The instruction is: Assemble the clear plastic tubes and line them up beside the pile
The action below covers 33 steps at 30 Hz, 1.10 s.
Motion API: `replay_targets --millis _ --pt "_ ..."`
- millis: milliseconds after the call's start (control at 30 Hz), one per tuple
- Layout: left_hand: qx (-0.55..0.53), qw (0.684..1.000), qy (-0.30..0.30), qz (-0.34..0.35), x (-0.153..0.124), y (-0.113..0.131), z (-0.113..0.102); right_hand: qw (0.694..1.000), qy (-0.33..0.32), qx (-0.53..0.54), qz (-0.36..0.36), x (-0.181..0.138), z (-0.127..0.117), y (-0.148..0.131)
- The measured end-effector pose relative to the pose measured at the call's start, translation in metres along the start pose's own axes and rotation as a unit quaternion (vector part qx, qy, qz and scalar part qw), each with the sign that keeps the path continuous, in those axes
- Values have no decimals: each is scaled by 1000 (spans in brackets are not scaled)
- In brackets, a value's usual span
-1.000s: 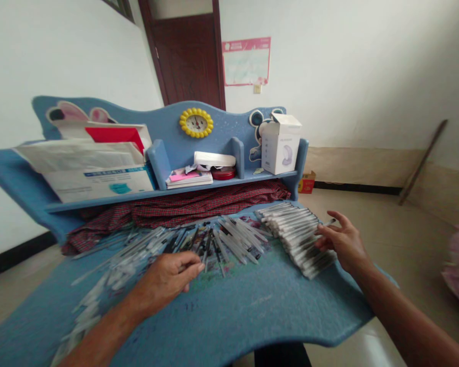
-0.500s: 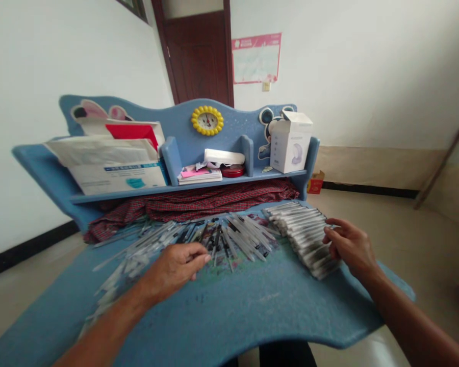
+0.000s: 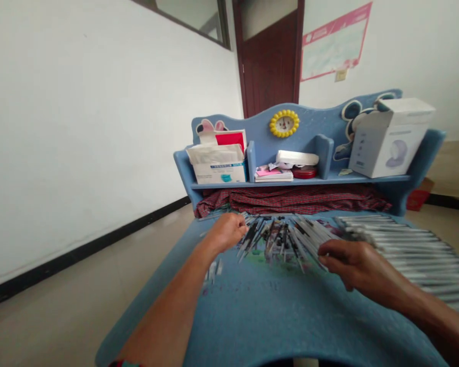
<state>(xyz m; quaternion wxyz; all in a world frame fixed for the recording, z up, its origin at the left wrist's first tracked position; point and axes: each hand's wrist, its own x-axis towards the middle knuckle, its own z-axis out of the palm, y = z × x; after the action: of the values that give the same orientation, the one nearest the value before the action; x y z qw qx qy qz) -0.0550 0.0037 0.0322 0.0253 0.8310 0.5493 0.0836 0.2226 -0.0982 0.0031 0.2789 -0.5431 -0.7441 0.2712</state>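
Loose pens lie scattered across the middle of a blue desk. My left hand rests curled on the left end of that scatter, its fingertips hidden among the pens. My right hand hovers palm down over the right end of the scatter, fingers bent and close together. To its right lies a neat row of clear-packed pens, side by side. I cannot make out whether either hand grips a pen.
The desk's raised shelf carries paper packets, a notebook stack, a red tin and a white box. A yellow clock sits on its back panel. Red checked cloth lies under the shelf. A brown door stands behind.
The view has swung left and come closer to the desk. My left hand has slid to the left end of the loose pens; my right hand has left the packed row for the loose pens.
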Motion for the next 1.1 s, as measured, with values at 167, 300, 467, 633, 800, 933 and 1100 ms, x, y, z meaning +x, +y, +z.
replay_targets --millis 167,300,467,633,800,933,1100 --pt "36 999 -24 4 3 -7 18 979 -64 -189 -44 45 14 -13" --pt "48 998 -27 21 3 -4 25 942 -66 -329 -7 65 17 -11" --pt "57 998 -27 22 2 -1 23 923 -59 -378 49 67 24 -2" --pt "68 997 -41 -8 2 1 18 918 -58 -389 53 67 30 4" --pt "70 996 -45 -42 4 0 15 919 -49 -387 59 71 34 2" --pt "71 995 -44 -47 5 -1 17 921 -48 -376 91 71 31 4" --pt "61 997 -45 -25 4 4 23 945 -14 -310 101 70 19 18"
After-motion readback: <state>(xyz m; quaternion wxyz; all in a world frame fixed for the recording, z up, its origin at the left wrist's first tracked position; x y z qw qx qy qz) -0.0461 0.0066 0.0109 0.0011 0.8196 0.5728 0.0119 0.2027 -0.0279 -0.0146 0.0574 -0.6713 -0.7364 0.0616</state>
